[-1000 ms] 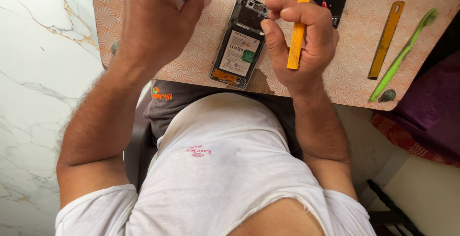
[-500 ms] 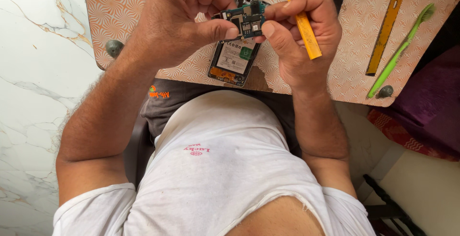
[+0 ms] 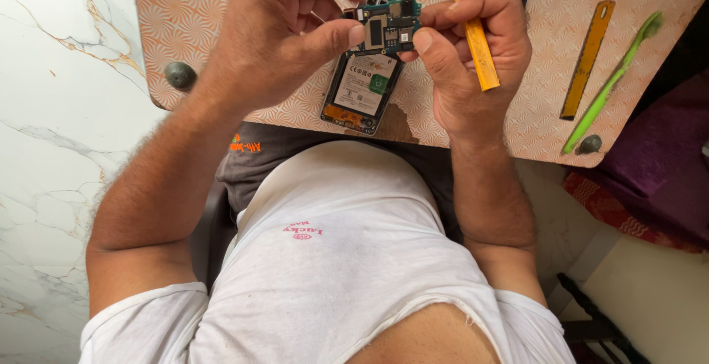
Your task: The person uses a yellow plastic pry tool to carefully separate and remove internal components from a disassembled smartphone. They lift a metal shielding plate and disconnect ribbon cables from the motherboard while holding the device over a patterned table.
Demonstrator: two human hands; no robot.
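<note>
My left hand (image 3: 273,35) and right hand (image 3: 473,54) meet at the top centre of the frame, over the table (image 3: 185,17). Between them sits the circuit board (image 3: 388,28), a small dark board with green edging and a metal shield. My left thumb presses its left edge, and my right thumb and forefinger pinch its right edge. The board is lifted clear of the opened phone (image 3: 362,91), which lies flat just below it, battery showing, lower end towards the table's near edge.

My right hand is also closed around an orange pry tool (image 3: 476,35), tucked along the palm and slanting towards the top of the frame; its tip is cut off by the frame. My left hand is narrow, fingers curled behind the board; I cannot tell what those hidden fingers touch.

Handling note, as a judgement: I should grip the board by its edges only, keep my thumbs off the shield and connectors, and hold it level above the phone so that it drops a short way if it slips. The parked tool should stay angled away from the board.

At the right of the frame a yellow ruler (image 3: 587,57) and a green tool (image 3: 609,83) lie side by side, well apart from both hands.
</note>
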